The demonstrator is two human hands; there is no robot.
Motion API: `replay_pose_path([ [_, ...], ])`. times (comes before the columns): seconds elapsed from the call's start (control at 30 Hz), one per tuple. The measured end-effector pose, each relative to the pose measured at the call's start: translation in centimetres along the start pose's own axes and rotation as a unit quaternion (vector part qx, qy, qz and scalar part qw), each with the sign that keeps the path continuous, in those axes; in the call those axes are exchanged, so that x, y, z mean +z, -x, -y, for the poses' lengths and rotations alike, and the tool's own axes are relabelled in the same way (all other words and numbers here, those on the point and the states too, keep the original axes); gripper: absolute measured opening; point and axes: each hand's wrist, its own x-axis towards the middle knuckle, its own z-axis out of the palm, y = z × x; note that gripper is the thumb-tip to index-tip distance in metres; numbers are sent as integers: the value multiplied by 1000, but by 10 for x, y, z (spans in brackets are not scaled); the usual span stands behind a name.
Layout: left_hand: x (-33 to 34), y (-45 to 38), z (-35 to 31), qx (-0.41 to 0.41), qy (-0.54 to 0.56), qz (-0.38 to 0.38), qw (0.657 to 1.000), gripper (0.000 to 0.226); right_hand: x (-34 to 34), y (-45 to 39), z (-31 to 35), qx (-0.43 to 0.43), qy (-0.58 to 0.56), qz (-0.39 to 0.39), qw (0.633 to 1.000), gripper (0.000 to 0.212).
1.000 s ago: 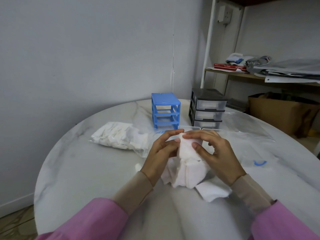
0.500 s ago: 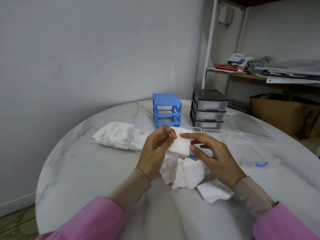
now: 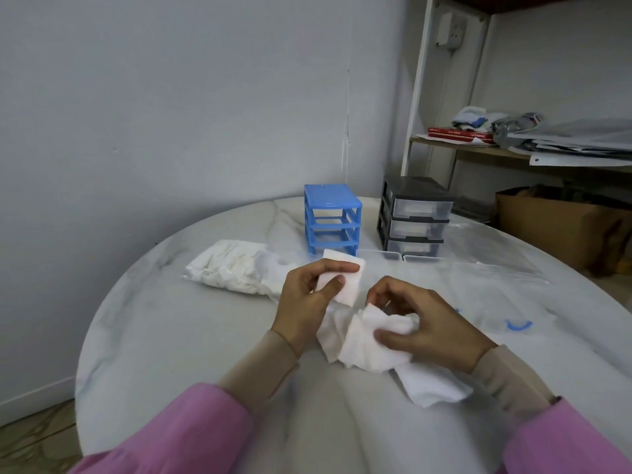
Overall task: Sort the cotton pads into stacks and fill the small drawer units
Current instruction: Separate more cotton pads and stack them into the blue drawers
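Two drawer units point(image 3: 333, 223) behind | left hand point(image 3: 305, 300) pinches pad point(image 3: 343, 282) | right hand point(image 3: 424, 331) grips pile point(image 3: 371, 347)

Left hand point(image 3: 309, 295) pinches cotton pad point(image 3: 342, 280) – right hand point(image 3: 422, 331) grips loose pad pile point(image 3: 369, 343)

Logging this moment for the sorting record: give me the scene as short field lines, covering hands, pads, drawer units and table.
left hand: pinches a small stack of cotton pads, raised off the table
right hand: grips the loose pile of pads on the table
bag of pads: lies left of the hands
blue drawer unit: frame only, drawers out
black drawer unit: three clear drawers in, white contents
clear drawers: on the table before the units
table: round, marble-look
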Motion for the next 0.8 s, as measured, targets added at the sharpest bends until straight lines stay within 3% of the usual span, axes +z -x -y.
replay_pose_path([
  [0.13, 1, 1, -1, -8, -1, 0, 1000, 38, 0, -2, -4, 13, -1, -34, 999, 23],
  [0.3, 1, 1, 1, -16, 0, 1, 1000, 36, -1, -3, -3, 20, 77, -57, 995, 14],
  [0.57, 1, 1, 1, -13, -6, 2, 1000, 35, -1, -2, -3, 50, 109, -2, 993, 17],
  [0.8, 1, 0, 3, -16, -5, 11, 1000, 34, -2, 1, -1, 54, 27, -16, 998, 10],
])
